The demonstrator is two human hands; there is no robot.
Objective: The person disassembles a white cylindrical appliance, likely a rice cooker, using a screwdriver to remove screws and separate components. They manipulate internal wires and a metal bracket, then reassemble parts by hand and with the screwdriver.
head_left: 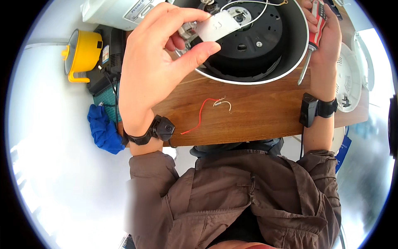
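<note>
My left hand (151,54) is raised over the left side of a round appliance housing (295,50), whose inside holds a black round part (244,54) with a screw. Between its thumb and fingers it grips a small whitish metal plate (217,25), with a shiny metal piece partly hidden behind the fingers. A white wire (258,18) with a ring terminal runs close to the plate; where it joins is unclear. At the housing's right side, my right hand (329,41) is wrapped round a red-handled screwdriver (317,27), its shaft pointing down toward me.
On the wooden table (257,120) lie a loose red wire (200,114) and a short white wire (224,103). Left stand a yellow pot (85,52), a black box (111,50) and a blue cloth (103,130). A white round plastic cover (347,79) lies right.
</note>
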